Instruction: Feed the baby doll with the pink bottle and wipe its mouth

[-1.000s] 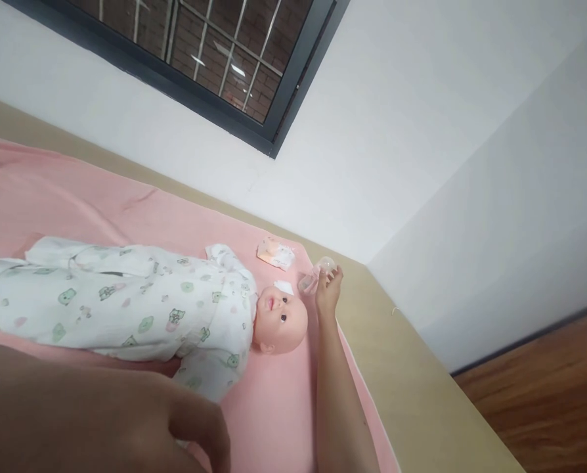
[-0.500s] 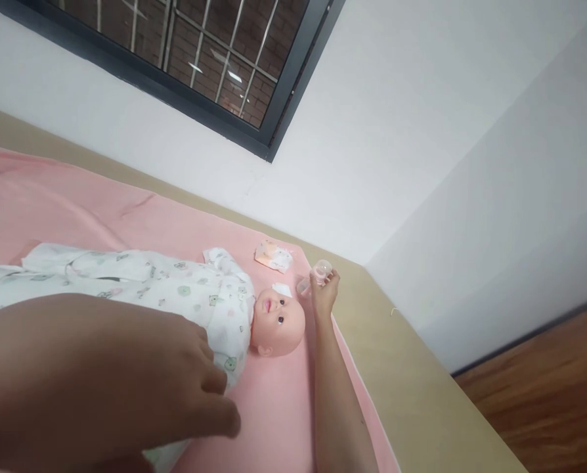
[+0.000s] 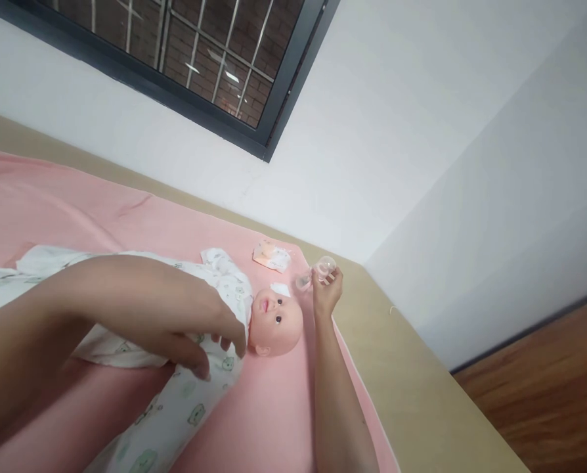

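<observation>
A baby doll [image 3: 278,322] in a white printed outfit [image 3: 215,387] lies face up on a pink sheet. My left hand [image 3: 195,328] hovers over the doll's upper body, thumb apart from loosely curved fingers, apparently holding nothing. It hides part of the chest; whether it touches the cloth I cannot tell. Beyond the doll's head, my right hand [image 3: 329,295] grips a small clear domed cap [image 3: 326,265] with pale pink on it. A second clear and pink piece [image 3: 303,281] lies just left of those fingers; its exact kind is unclear.
A small white and orange packet [image 3: 272,255] lies behind the doll's head, with a bit of white cloth [image 3: 280,289] nearer. The pink sheet [image 3: 254,414] covers much of a wooden surface [image 3: 412,387]. White walls and a dark-framed window [image 3: 268,125] stand behind.
My left hand has drawn back and up, its fingers now less stretched to the right, uncovering the doll's near sleeve. My right hand keeps the cap, raised slightly and shifted a little right.
</observation>
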{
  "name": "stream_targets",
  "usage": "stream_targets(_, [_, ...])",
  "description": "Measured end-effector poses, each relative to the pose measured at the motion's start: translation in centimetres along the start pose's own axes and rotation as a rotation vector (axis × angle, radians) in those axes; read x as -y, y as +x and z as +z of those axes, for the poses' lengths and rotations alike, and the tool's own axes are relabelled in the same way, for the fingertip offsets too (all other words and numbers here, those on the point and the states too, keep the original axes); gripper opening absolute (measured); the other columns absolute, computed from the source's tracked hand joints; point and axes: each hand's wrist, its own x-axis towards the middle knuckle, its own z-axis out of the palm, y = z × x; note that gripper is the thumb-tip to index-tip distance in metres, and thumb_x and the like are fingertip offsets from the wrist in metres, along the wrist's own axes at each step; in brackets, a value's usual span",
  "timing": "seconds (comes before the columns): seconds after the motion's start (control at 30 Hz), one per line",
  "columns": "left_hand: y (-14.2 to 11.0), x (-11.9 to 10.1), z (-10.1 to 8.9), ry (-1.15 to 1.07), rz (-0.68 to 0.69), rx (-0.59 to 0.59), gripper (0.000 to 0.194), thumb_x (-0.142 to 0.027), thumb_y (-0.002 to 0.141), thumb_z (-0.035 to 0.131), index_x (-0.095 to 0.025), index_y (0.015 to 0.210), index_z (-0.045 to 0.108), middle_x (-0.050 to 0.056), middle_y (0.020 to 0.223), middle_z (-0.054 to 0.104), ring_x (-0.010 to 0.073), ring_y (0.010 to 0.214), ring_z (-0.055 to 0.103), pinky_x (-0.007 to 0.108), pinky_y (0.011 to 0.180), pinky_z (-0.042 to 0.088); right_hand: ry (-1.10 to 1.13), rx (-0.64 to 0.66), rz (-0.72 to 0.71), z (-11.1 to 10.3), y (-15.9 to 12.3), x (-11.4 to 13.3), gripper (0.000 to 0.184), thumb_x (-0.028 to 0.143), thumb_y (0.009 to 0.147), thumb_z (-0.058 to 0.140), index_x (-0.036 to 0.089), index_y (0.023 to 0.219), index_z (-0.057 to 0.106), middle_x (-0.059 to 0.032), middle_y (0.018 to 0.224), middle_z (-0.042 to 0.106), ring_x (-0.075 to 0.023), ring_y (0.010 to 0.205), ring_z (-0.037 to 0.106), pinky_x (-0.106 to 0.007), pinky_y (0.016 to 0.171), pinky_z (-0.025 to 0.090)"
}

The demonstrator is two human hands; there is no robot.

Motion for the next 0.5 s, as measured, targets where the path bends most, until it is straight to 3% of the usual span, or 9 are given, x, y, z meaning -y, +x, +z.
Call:
stream_targets(0.07, [0.9,0.8,-0.8,-0.022,0.053,0.202,0.035,-0.025,0.081,0.059,-0.038,0.113,0.064,-0.006,0.104,0.069,0.0192,0.086,0.064,0.025,0.072,0.048,0.079,-0.005,-0.004,0.1,0.1,1.4,0.061,0.039,0.066,0.064,0.016,0.119,0.047,-0.0134,0.117,0.057,-0.0184,0.095,0.06,-0.028,0.075,0.052])
stream_targets(0.13, [1.8,2.0,-1.3,-0.049,0.081,0.237,0.033,-0.026,0.085,0.055,-0.034,0.115,0.062,-0.004,0.109,0.067,0.0196,0.092,0.062,0.024,0.076,0.046,0.17,0.0,-0.027,0.2,0.1,3.2,0.061,0.039,0.065,0.066,0.017,0.118,0.048,-0.013,0.118,0.057,-0.0183,0.095,0.06,-0.029,0.075,0.053])
stream_targets(0.2, [2.5,3.3,-1.5,-0.046,0.08,0.15,0.032,-0.029,0.086,0.053,-0.031,0.117,0.06,-0.002,0.117,0.063,0.0205,0.101,0.06,0.024,0.08,0.045,0.257,0.015,-0.071,0.2,-0.3,5.3,0.061,0.04,0.065,0.067,0.018,0.118,0.048,-0.0117,0.12,0.055,-0.0178,0.096,0.06,-0.029,0.075,0.054])
stream_targets(0.33, [3.7,5.3,-0.9,0.031,-0.012,-0.157,0.043,-0.038,0.088,0.049,-0.028,0.131,0.046,0.002,0.135,0.051,0.0235,0.117,0.051,0.029,0.092,0.04,0.402,0.109,-0.2,0.2,-1.9,10.0,0.061,0.038,0.064,0.071,0.02,0.119,0.048,-0.0091,0.119,0.055,-0.0175,0.099,0.059,-0.03,0.077,0.055])
stream_targets(0.43, [4.5,5.7,-0.5,0.063,-0.067,-0.391,0.053,-0.042,0.089,0.048,-0.026,0.138,0.035,0.005,0.138,0.048,0.0244,0.119,0.049,0.032,0.094,0.039,0.509,0.221,-0.26,0.1,-3.9,13.2,0.062,0.036,0.067,0.071,0.021,0.122,0.047,-0.008,0.12,0.055,-0.0177,0.102,0.058,-0.032,0.079,0.055])
stream_targets(0.5, [4.8,5.5,-0.3,0.053,-0.079,-0.482,0.057,-0.044,0.087,0.05,-0.025,0.139,0.032,0.006,0.135,0.05,0.025,0.118,0.05,0.032,0.092,0.041,0.571,0.297,-0.266,0.0,-5.5,15.0,0.061,0.036,0.068,0.07,0.023,0.123,0.046,-0.0073,0.122,0.055,-0.0179,0.104,0.058,-0.033,0.082,0.055])
